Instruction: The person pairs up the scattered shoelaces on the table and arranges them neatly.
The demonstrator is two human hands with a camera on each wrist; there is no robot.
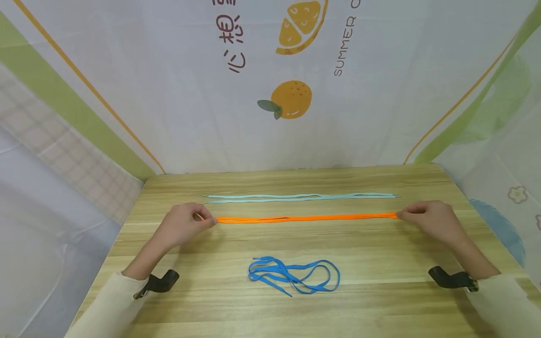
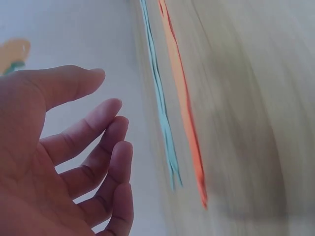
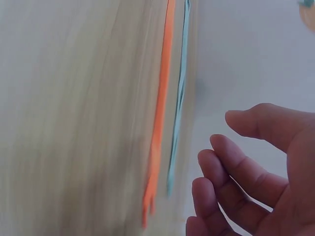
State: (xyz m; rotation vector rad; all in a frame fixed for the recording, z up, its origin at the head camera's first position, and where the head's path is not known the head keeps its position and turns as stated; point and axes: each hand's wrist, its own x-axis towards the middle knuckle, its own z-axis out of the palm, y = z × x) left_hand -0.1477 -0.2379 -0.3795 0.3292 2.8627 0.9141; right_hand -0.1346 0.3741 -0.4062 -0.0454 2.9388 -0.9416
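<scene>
A flat orange shoelace, its strands laid together, stretches straight across the table. In the head view my left hand overlaps its left end and my right hand its right end. Both wrist views show these ends free on the wood. The left hand has its thumb apart from loosely bent fingers, with nothing between them. My right hand is likewise relaxed, thumb and fingers apart. Behind the orange lace lies a pale mint shoelace, also doubled lengthwise.
A blue shoelace lies in loose loops nearer the front of the wooden table. Past the far edge hangs a white curtain printed with fruit. Each wrist carries a black camera mount.
</scene>
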